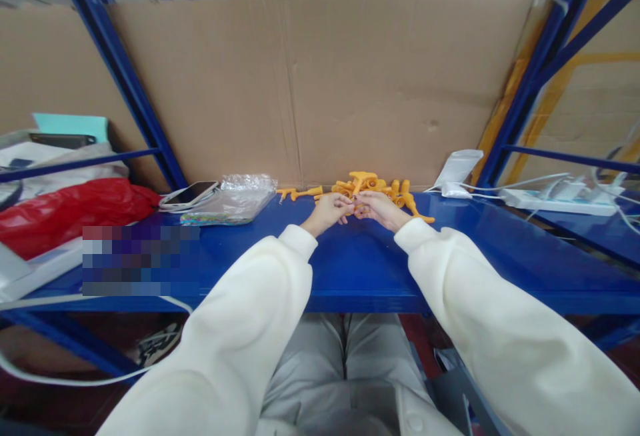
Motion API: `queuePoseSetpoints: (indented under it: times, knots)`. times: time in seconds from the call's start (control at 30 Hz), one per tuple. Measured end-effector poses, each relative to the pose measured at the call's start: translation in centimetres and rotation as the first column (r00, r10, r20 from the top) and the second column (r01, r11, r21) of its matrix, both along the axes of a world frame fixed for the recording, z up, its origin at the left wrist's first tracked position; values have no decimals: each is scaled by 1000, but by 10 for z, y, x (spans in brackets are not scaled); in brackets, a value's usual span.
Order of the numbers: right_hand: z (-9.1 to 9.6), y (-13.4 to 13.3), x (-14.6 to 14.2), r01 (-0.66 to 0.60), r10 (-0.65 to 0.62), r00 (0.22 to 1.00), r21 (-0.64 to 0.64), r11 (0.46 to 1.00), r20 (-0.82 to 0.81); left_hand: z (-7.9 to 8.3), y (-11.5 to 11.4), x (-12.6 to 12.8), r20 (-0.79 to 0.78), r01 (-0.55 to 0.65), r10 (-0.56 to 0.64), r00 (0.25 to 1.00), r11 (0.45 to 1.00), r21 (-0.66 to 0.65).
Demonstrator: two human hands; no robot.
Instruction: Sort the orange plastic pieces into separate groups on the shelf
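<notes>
Orange-yellow pieces (363,176), plastic by the look of them, lie heaped at the back of the blue counter (360,276), close to the cardboard panel, a few more lying just left of the pile. From where I stand, the left hand (330,213) and right hand (381,209) meet in front of that heap, fingers curled and fingertips nearly together; a T-shaped piece rises just behind them, but I can't tell whether either hand has hold of it or of something smaller. I'd judge such pieces light and stiff, a little slick on their smooth sides, hardly fragile; the crossbar looks the surest place to grip, with the thin stem for steadying. Leftward sits a clear plastic packet (235,204) with something flat and colourful at its lower edge. Farther left is a bulging red bag (75,209), its contents hidden; rightward, a white pouch (457,168) rests near the upright, contents unreadable.
</notes>
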State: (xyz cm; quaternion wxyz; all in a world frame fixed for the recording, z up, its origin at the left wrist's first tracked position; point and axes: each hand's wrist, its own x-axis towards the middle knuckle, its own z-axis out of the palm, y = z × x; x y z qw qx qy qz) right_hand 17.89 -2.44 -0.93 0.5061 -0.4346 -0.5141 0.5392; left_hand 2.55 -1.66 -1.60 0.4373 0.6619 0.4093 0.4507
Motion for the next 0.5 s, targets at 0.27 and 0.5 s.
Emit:
queuePoseSetpoints:
  times: [0.27, 0.5]
  knots:
    - [6, -10, -1, 22, -28, 991, 50, 999, 134, 8, 15, -15, 372, -139, 225, 901, 960, -243]
    - [4, -10, -2, 38, -47, 980, 52, 998, 192, 4, 45, -61, 410, -477, 602, 685, 796, -373]
